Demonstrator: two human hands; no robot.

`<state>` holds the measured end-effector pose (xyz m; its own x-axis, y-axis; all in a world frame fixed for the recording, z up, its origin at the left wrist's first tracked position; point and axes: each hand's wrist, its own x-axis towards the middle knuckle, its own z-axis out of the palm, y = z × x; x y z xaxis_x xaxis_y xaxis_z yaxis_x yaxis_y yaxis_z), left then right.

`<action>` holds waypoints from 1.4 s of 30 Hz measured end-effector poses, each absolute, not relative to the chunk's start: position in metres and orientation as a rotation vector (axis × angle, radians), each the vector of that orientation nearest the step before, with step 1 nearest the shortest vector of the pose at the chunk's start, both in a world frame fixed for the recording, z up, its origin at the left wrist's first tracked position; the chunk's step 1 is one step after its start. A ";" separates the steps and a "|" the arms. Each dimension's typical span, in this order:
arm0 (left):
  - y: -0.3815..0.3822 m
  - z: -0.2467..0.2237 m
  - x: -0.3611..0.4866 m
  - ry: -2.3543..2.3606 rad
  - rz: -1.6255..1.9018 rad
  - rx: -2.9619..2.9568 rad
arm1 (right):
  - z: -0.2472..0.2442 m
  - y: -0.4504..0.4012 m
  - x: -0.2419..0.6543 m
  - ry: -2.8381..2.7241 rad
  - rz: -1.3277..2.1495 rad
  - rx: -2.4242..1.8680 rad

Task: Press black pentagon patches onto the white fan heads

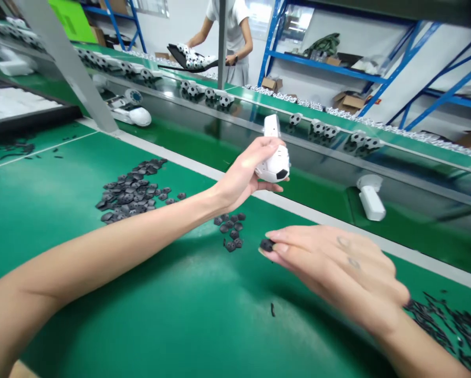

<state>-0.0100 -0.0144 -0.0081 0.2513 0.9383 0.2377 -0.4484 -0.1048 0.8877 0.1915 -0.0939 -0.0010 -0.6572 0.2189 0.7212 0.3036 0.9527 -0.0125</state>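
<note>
My left hand (251, 168) is closed around a white plastic housing (273, 164), raised above the near edge of the conveyor. One black pentagon panel shows on the housing's rounded lower end. Lower and to the right, my right hand (330, 257) pinches a small black pentagon piece (267, 245) between thumb and fingertips, apart from the housing. Just left of that piece, several loose black pieces (231, 227) lie on the green table (160, 315). A larger heap of black pieces (133, 191) spreads behind my left forearm.
Thin black strips (456, 331) are scattered at the right, with one strip (272, 310) in front. White housings (372, 202) rest on the conveyor (317, 194). A metal post (70, 68) rises at left. Across the line, a person (235, 42) holds a black tray (176, 58) of soccer-patterned balls.
</note>
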 end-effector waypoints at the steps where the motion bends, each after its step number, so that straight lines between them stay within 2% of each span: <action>1: -0.015 -0.008 -0.010 0.585 1.291 1.144 | 0.002 -0.092 0.189 -2.276 -0.078 -0.439; 8: -0.018 -0.013 -0.012 0.593 1.293 1.339 | 0.020 -0.067 0.186 -1.761 0.318 -0.888; 13: -0.028 -0.016 -0.013 0.684 1.255 1.602 | 0.020 -0.057 0.190 -1.671 0.720 -0.899; 18: -0.038 -0.010 -0.011 0.806 1.310 1.863 | 0.016 -0.057 0.186 -1.600 0.895 -0.887; 28: -0.042 -0.009 -0.007 0.939 1.402 2.021 | 0.017 -0.062 0.183 -1.498 1.032 -0.857; 36: -0.036 -0.012 -0.009 0.780 1.507 2.039 | 0.033 -0.071 0.194 -1.610 1.211 -0.816; 42: -0.025 -0.010 -0.011 0.761 1.570 1.802 | 0.034 -0.075 0.195 -1.616 0.877 -0.916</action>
